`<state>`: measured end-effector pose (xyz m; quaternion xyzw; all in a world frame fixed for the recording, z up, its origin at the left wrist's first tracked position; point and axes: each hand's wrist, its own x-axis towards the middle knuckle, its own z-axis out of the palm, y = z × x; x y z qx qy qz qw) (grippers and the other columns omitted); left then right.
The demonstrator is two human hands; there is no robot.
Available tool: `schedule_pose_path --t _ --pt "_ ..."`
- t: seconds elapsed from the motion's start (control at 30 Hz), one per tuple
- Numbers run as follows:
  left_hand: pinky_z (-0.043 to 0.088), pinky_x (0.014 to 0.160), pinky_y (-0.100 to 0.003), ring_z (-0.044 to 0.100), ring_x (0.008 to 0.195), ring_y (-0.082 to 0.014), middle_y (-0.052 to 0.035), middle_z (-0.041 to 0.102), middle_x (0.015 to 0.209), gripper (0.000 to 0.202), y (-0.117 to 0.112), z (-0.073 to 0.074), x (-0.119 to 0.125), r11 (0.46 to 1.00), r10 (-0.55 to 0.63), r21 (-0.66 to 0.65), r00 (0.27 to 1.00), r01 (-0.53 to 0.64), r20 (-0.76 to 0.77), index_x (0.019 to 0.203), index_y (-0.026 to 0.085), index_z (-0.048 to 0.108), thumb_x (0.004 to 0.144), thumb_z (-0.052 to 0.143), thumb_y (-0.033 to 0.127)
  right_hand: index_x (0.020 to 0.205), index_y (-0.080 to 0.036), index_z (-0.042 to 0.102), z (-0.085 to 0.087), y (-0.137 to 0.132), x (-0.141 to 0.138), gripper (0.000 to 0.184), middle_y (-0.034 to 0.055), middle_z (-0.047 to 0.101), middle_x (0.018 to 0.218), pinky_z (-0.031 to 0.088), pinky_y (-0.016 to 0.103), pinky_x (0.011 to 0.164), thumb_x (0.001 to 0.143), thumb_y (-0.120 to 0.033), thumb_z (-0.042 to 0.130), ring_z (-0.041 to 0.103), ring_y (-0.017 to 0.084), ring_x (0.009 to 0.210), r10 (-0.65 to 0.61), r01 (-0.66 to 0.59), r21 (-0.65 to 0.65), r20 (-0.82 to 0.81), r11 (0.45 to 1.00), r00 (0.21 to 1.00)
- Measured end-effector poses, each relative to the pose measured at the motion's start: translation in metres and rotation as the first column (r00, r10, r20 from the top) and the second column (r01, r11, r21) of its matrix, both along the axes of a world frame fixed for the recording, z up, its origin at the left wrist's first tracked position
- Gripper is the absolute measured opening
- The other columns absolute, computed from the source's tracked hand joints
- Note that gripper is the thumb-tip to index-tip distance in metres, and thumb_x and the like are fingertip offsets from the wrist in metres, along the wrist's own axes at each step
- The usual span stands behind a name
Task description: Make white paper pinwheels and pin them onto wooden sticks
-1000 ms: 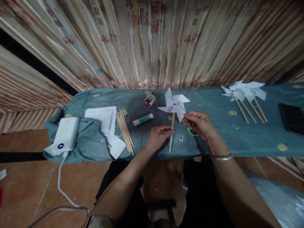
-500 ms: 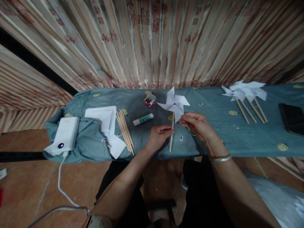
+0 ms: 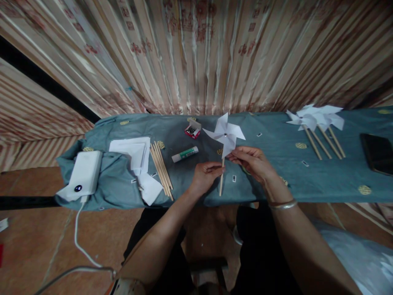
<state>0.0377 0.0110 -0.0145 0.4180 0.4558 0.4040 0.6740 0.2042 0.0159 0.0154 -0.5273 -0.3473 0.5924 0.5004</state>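
Note:
A white paper pinwheel [image 3: 226,135] with a pin at its centre stands up from a thin wooden stick [image 3: 221,180]. My left hand [image 3: 206,177] pinches that stick below the blades, thumb and fingertips closed round it. Close to the lowest blade is my right hand [image 3: 250,160], its thumb and forefinger pressed together at the blade's edge; its other fingers curl underneath. A small red box of pins [image 3: 192,130] lies open to the left of the pinwheel, and a glue stick [image 3: 185,154] lies below the box.
Left on the cloth-covered table [image 3: 276,180] are loose wooden sticks [image 3: 161,170], white paper sheets [image 3: 135,153] and a white power bank [image 3: 84,173] with a cable. Several finished pinwheels [image 3: 317,119] and a black phone [image 3: 377,153] lie right. A curtain [image 3: 196,57] hangs behind.
The pinwheel's blades have turned slightly, the lowest one swinging left to hang over the stick. My right hand has shifted a little left with it; my left hand keeps its place.

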Motion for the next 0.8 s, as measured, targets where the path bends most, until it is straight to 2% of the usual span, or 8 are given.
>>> schedule_pose_path --t 0.2,0.4,0.53,0.67,0.8 --pt "0.047 0.061 -0.023 0.059 0.059 -0.0118 -0.0003 0.069 0.064 0.025 -0.001 0.000 0.000 1.000 0.002 0.004 1.000 -0.002 0.014 0.070 0.015 0.076 0.052 0.085 0.031 0.066 -0.022 0.076 0.001 -0.001 -0.002 0.030 0.0018 0.075 0.072 0.051 0.020 0.063 0.051 -0.045 0.088 0.065 0.010 0.064 0.019 -0.020 0.011 0.035 1.000 0.999" --pt "0.047 0.062 -0.023 0.059 0.060 -0.0121 -0.0002 0.069 0.064 0.021 -0.001 -0.002 0.000 1.000 -0.013 0.015 1.000 0.013 -0.012 0.071 0.016 0.076 0.056 0.083 0.028 0.064 -0.022 0.076 -0.001 0.000 -0.004 0.033 0.0010 0.073 0.067 0.049 0.022 0.061 0.048 -0.048 0.088 0.062 0.010 0.061 0.043 -0.043 0.003 0.088 0.999 0.995" --pt "0.046 0.060 -0.022 0.057 0.058 -0.0106 0.0008 0.068 0.062 0.022 0.000 -0.002 0.000 1.000 0.002 0.002 1.000 -0.002 0.028 0.069 0.016 0.076 0.052 0.084 0.027 0.060 -0.021 0.074 -0.002 0.000 -0.004 0.032 -0.0008 0.070 0.061 0.046 0.022 0.058 0.050 -0.048 0.088 0.058 0.009 0.057 0.041 -0.046 0.027 0.148 0.999 0.988" --pt "0.045 0.060 -0.021 0.057 0.057 -0.0098 0.0014 0.068 0.062 0.026 0.001 0.000 -0.002 1.000 0.021 -0.017 0.998 -0.020 0.054 0.069 0.015 0.075 0.048 0.086 0.026 0.065 -0.021 0.076 0.004 -0.002 0.005 0.037 0.0013 0.073 0.067 0.048 0.023 0.061 0.051 -0.054 0.086 0.061 0.010 0.061 0.094 -0.097 0.001 0.213 0.995 0.972" --pt "0.045 0.059 -0.022 0.058 0.059 -0.0107 -0.0001 0.069 0.064 0.022 0.002 0.001 -0.005 1.000 0.020 0.001 1.000 -0.020 -0.001 0.071 0.014 0.076 0.055 0.084 0.027 0.066 -0.020 0.076 0.010 -0.004 0.024 0.039 0.0039 0.074 0.071 0.046 0.022 0.055 0.054 -0.056 0.085 0.058 0.009 0.057 0.036 -0.040 0.011 0.217 0.999 0.976"
